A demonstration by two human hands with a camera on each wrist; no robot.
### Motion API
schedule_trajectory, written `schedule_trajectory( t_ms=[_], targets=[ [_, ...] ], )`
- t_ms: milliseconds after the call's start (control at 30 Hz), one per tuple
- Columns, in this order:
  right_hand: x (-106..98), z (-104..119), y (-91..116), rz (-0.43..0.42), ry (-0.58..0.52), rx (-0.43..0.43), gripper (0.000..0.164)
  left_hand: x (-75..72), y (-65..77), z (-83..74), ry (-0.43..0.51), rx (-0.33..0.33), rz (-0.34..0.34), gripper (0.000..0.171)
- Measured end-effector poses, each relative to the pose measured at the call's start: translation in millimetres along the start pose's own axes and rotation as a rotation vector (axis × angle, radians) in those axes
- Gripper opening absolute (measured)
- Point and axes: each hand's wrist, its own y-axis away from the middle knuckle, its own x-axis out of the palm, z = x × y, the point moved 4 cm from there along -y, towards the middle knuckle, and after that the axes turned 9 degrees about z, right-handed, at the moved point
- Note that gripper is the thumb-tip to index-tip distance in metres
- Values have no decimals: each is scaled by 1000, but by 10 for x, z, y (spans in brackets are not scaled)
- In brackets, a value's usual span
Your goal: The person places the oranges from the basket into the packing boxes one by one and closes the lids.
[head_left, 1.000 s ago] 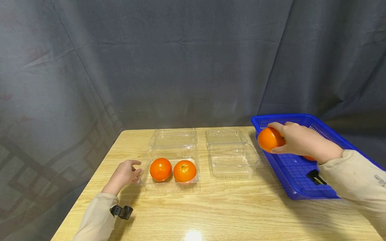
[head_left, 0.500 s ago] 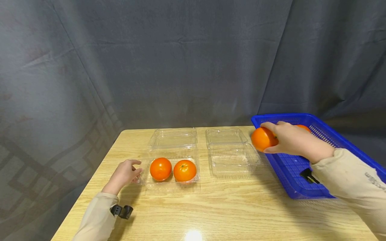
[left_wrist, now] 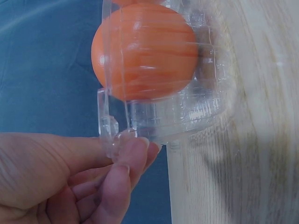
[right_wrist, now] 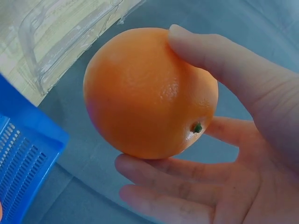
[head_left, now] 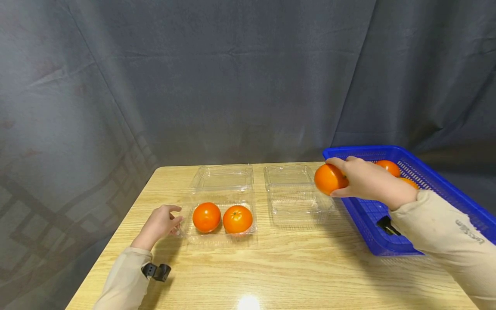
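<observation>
My right hand (head_left: 370, 180) holds an orange (head_left: 330, 179) beside the left rim of the blue basket. In the right wrist view, the thumb lies on one side of this orange (right_wrist: 149, 93) and fingers on the other, its green stem end toward the palm. My left hand (head_left: 158, 224) pinches the left corner of a clear plastic clamshell container (head_left: 221, 239). Thumb and fingertips (left_wrist: 135, 149) meet at its rim in the left wrist view. Inside that container sit a redder orange fruit (head_left: 206, 217) and an orange (head_left: 237, 219) with a pale star-shaped mark, side by side.
A second clear clamshell (head_left: 298, 204) lies opened on the wooden table (head_left: 279, 271), left of the held orange. The blue basket (head_left: 372, 241) on the right holds more orange fruit (head_left: 389, 167), partly behind my right arm. A grey curtain (head_left: 240, 86) hangs behind the table.
My right hand has moved left with the orange, from over the basket to past its left rim. More fruit in the basket has come into sight. My left hand has stayed put.
</observation>
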Motion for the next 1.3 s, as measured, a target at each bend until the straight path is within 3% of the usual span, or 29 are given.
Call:
schedule_trajectory(
  t_ms=[1300],
  targets=[
    [24, 302, -149, -7, -32, -67, 64, -7, -7, 0, 4, -9, 12, 41]
  ],
)
